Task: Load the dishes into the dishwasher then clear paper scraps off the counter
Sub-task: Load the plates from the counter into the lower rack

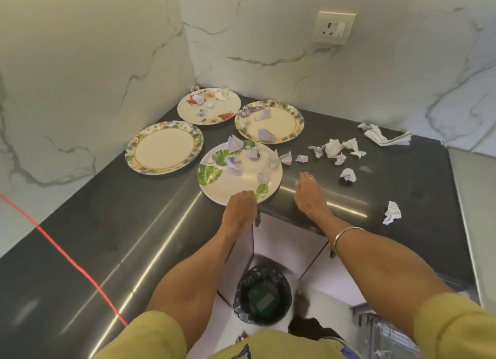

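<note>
Dark L-shaped counter (107, 224) filling the corner under white marbled walls (80, 63), cut off by the frame at left and right; thin red line (67, 254) running across the left stretch. Black-lined bin (261, 295) on the floor below the counter's inner corner, contents too dim to make out. Four plates in the corner: leaf-printed plate (239, 186) nearest, its front rim overhanging the counter edge; floral-rimmed plate (163, 147) to the left, bare of paper; green-rimmed plate (279, 122) behind right; red-flowered plate (208, 105) at the back near the wall. Left hand (241, 205) at the near rim of the leaf-printed plate, fingers curled over the rim, tips hidden under the knuckles, so exact pinch cannot be told. Right hand (308, 193) just beside the same plate, flat on the counter edge, fingers straight and together, ring on one finger, bangle (346, 236) on the wrist. Socket (335, 27) on the right wall. Crumpled paper scraps (332, 148) scattered across the counter right of the plates, more on three of the plates, a larger flattened sheet (383, 137) near the right wall, one lone scrap (392, 213) near the front edge. Dishwasher not identifiable; metal rack at lower right cut off and blurred.
</note>
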Available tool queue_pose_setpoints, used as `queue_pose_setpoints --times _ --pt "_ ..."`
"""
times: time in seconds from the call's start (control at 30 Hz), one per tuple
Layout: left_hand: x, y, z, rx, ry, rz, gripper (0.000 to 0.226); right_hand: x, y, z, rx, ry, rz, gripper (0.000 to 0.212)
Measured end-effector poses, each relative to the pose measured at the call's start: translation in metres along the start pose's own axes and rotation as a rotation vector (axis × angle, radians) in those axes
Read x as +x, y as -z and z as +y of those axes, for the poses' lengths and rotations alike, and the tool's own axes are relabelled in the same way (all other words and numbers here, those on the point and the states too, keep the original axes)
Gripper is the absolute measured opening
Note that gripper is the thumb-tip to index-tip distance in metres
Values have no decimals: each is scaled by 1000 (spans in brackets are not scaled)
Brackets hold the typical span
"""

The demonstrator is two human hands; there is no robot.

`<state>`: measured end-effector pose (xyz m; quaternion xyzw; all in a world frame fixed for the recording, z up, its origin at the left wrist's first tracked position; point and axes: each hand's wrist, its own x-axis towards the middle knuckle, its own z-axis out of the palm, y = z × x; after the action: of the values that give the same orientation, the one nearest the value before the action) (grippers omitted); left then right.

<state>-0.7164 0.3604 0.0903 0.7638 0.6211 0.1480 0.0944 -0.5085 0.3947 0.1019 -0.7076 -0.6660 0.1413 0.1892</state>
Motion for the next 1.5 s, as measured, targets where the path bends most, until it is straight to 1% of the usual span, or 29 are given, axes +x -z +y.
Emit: queue_pose_setpoints --times 0.13,0.23,0.3,0.33,0.47,0.6,0.67,0.83,0.9,0.93,0.97,1.0,1.03,1.07,1.1,1.13,1.17,1.2,1.23,1.3,1.33,1.4,1.5 --pt "28 -16 11 -52 4 -14 35 52 4 2 75 -55 12 37" --pt "49 -40 30 -9 8 -68 45 94 9 7 127 -76 -6 47" --pt "63 -53 42 32 22 -60 44 124 15 13 156 -70 -31 54" --pt "72 -58 46 50 30 -42 41 139 18 17 160 -62 -35 55" --pt "102 -69 54 173 82 -5 38 189 30 30 114 -40 -61 49" --pt "111 -77 58 215 159 26 37 226 28 39 120 -52 -147 45" --pt "112 -84 59 249 203 63 36 241 24 40 173 -131 -208 45" --pt "115 -98 60 292 253 112 40 270 5 37 455 -475 -327 63" --pt "116 -100 58 299 256 126 42 277 -2 37 592 -561 -328 61" --pt "116 -101 57 309 257 129 42 280 -4 36 725 -618 -326 57" --pt "117 -101 56 325 261 130 43 284 -8 35 803 -653 -371 56" --pt "119 -102 55 342 261 128 42 287 -12 34 924 -663 -398 59" --pt "120 -103 55 358 254 123 41 287 -11 30 995 -631 -402 65" --pt "121 -104 55 373 239 119 39 288 -11 28 1003 -638 -368 69" --pt "122 -104 54 386 219 116 36 292 -14 26 1012 -729 -311 69" --pt "122 -105 54 401 196 111 33 294 -16 25 1067 -805 -288 65" --pt "122 -105 53 414 173 104 29 297 -17 24 1122 -843 -298 58" --pt "122 -105 53 423 158 97 25 299 -20 24 1139 -844 -313 51" --pt "123 -104 52 425 152 100 23 302 -23 24 1125 -830 -317 49" --pt "125 -100 49 415 155 127 19 301 -19 20 1089 -775 -330 54" --pt "127 -96 47 414 154 139 18 300 -15 18 1095 -783 -308 55" --pt "132 -87 43 436 144 161 19 300 -10 15 1121 -813 -259 48" --pt "142 -70 43 469 135 201 22 300 5 11 1143 -889 -243 39"
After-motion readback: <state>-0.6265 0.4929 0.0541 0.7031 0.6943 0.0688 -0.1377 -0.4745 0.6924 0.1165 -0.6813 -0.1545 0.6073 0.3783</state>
